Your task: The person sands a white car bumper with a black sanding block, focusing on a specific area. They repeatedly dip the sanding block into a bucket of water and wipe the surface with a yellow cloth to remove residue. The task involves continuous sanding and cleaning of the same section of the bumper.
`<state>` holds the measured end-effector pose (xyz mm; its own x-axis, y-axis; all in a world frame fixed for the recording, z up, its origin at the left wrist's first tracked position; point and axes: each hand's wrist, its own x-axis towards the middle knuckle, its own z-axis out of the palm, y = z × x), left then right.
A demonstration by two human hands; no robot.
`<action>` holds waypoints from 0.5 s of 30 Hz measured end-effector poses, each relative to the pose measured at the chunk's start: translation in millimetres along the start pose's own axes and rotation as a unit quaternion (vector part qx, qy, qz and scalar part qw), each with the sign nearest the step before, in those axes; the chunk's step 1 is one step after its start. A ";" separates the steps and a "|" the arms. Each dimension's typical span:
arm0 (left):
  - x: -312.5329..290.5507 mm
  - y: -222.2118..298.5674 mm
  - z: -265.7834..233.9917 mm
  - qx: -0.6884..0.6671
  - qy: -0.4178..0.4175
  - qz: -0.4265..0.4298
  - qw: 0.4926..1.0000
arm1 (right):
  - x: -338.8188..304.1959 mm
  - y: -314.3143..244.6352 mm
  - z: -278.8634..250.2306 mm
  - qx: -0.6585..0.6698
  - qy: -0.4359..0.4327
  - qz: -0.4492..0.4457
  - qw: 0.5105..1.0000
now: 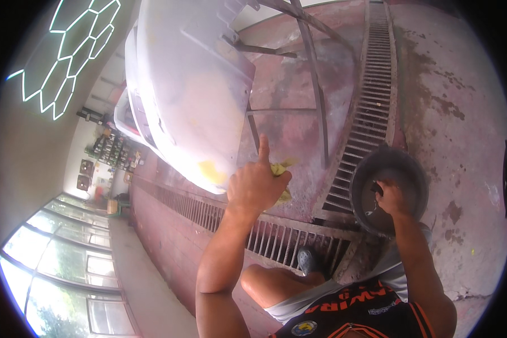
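Note:
My left hand (254,186) is closed round a crumpled yellow cloth (283,169), with the index finger stretched out. It is beside the lower edge of a large pale vehicle body panel (203,107) that has yellowish patches; whether the finger touches it I cannot tell. My right hand (393,198) reaches over the mouth of a dark bucket (359,194) of murky water. Its fingers are closed on a small dark block (376,187), with what looks like water dripping below.
A metal stand (321,107) rises behind the panel. Floor drain grates (372,84) run past the bucket and across in front of me (270,239). My shoe (306,260) rests by the nearer grate. Windows (67,270) and a shelf of small items (110,149) are at the left.

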<state>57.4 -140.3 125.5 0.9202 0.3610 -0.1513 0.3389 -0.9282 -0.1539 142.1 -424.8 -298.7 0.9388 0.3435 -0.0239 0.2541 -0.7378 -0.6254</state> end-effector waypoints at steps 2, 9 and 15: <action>-2.5 20.2 31.7 -0.087 0.000 0.053 0.995 | 2.5 0.5 6.0 -0.010 0.010 0.032 0.999; 57.4 148.6 174.6 -0.473 -0.024 0.229 0.850 | 15.4 28.8 21.4 -0.048 0.018 0.154 0.987; 103.6 252.9 277.3 -0.319 -0.121 0.177 0.923 | 18.0 65.8 33.2 -0.092 0.012 0.258 0.962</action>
<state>184.0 -312.6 -199.8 0.9505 -0.0365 -0.3084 0.1439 -0.8283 0.5415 168.1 -447.9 -366.2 0.9553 -0.1084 -0.2752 -0.2132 -0.8972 -0.3867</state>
